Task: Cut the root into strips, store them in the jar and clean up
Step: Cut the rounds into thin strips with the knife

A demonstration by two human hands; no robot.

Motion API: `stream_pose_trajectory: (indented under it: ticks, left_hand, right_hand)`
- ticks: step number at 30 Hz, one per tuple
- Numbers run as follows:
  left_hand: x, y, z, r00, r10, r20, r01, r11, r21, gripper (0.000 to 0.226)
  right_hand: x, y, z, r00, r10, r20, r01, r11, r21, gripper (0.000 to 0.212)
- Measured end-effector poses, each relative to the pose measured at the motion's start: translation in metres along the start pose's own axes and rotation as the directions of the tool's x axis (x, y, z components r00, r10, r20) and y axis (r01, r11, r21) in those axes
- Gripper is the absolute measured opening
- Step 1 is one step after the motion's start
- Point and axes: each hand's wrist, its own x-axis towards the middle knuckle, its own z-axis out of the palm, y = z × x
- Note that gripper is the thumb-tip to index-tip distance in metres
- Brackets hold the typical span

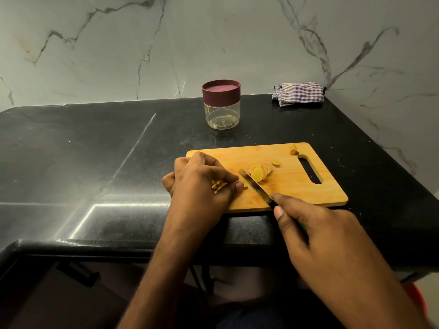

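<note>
Head view, one frame. Wooden cutting board (297, 186), centre right, on a black stone counter (95, 162).

Item: left hand (199, 184), centre frame at the board's left end, fingers curled down over a small piece of root; yellow bits (217, 185) cling to its back, and what lies under the fingers is mostly hidden.

Item: right hand (318, 236), lower right, gripping the knife (257, 186) by its handle, forefinger laid along the spine; the blade slants up-left across the board, its tip near the left fingertips.

Item: root slices (259, 172), a fanned stack of pale rounds just right of the blade, mid-board. Two trimmed end scraps (294, 150) sit toward the board's upper right, near the handle slot.

Progress, as judged: slicing into rounds looks done; cutting into strips appears barely begun. Left to do: strip the stack, fill the jar, wipe up.

Item: jar (221, 104), upper centre, clear with a maroon lid (221, 90) on, holding no strips; well apart from the board.

Item: checked cloth (298, 93), upper right against the marble wall.

Obstacles: none between board and jar; the lid must come off first.
</note>
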Motion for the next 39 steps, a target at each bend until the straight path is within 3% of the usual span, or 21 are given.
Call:
stream_pose_trajectory:
  ticks: [14, 23, 31, 39]
  left_hand:
    - [0.003, -0.001, 0.000, 1.000, 0.005, 0.026, -0.006, 1.000, 0.024, 0.008]
    - [0.003, 0.000, 0.002, 1.000, -0.004, -0.001, 0.004, 0.999, 0.054, 0.010]
    - [0.000, -0.002, 0.002, 1.000, -0.014, -0.026, 0.015, 0.999, 0.049, 0.009]
    - [-0.001, -0.005, 0.001, 0.999, 0.001, -0.043, 0.000, 1.000, 0.026, 0.032]
  right_hand:
    - [0.017, -0.004, 0.015, 0.999, -0.030, -0.031, 0.028, 0.997, -0.070, 0.040]
    - [-0.003, -0.003, -0.009, 0.998, -0.019, 0.063, 0.025, 0.996, -0.086, 0.040]
    - [-0.003, 0.007, -0.008, 0.999, -0.022, 0.024, 0.027, 0.980, -0.197, 0.041]
    - [-0.002, 0.010, 0.000, 0.998, -0.062, 0.025, 0.066, 0.974, -0.217, 0.046]
